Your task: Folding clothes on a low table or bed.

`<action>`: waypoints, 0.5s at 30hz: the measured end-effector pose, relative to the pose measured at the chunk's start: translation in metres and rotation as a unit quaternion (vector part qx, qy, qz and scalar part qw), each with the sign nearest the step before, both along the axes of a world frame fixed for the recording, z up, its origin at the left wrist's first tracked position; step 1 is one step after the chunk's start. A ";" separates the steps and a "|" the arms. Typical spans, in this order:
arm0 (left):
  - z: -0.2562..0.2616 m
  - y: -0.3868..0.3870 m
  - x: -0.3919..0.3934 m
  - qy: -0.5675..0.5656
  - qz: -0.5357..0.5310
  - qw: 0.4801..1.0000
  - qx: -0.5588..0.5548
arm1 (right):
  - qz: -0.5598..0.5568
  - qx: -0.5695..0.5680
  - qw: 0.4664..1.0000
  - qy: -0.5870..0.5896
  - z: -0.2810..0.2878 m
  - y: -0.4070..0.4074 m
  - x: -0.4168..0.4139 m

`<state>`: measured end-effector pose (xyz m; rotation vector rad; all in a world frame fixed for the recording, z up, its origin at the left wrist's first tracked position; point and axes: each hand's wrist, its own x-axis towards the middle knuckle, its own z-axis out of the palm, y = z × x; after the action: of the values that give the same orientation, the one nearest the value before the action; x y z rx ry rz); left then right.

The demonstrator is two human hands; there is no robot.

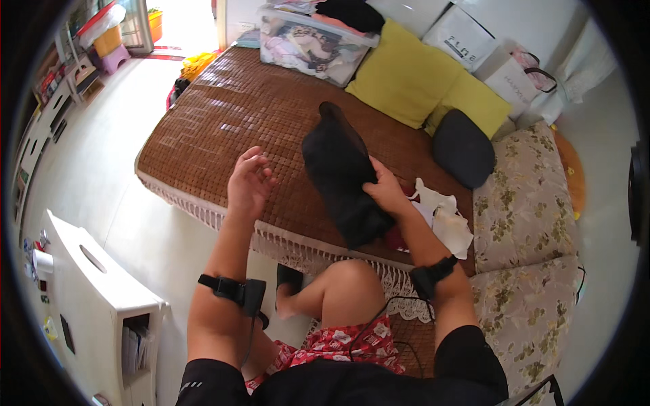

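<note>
My right hand (388, 189) grips a folded piece of black cloth (337, 182) by its right edge, thumb on top, and holds it over the brown woven mat (203, 147) on the sofa seat. To the left of the cloth, my left hand (250, 180) is raised above the mat with its fingers loosely curled and apart, touching nothing. Beside my right forearm lies a crumpled white garment (449, 223), with dark red fabric (396, 239) partly hidden under the forearm and the black cloth.
A clear plastic bin (310, 48) full of clothes, yellow cushions (406, 76), a dark cushion (463, 148) and paper bags (510, 78) stand along the back. Floral backrest cushions (525, 203) line the right. A white table (101, 274) is at lower left. Black cables cross near my lap.
</note>
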<state>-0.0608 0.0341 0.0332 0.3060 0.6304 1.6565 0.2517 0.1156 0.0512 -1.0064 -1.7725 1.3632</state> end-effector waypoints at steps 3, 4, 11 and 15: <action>-0.004 0.001 0.002 0.015 0.007 1.000 -0.021 | -0.089 -0.088 0.989 0.072 -0.052 0.025 0.014; -0.002 0.001 0.007 0.014 -0.003 1.000 -0.018 | -0.099 -0.085 0.989 0.072 -0.067 0.028 0.020; -0.004 0.007 0.020 0.031 -0.017 0.997 -0.068 | -0.342 -0.140 0.924 -0.098 -0.108 0.033 0.039; -0.012 0.004 0.009 0.040 -0.010 0.996 -0.085 | -0.407 0.132 0.840 -0.334 -0.078 0.008 0.013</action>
<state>-0.0513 0.0379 0.0208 0.2565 0.8210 1.5659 0.2652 0.1238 -0.0263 -1.9221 -1.5663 0.2172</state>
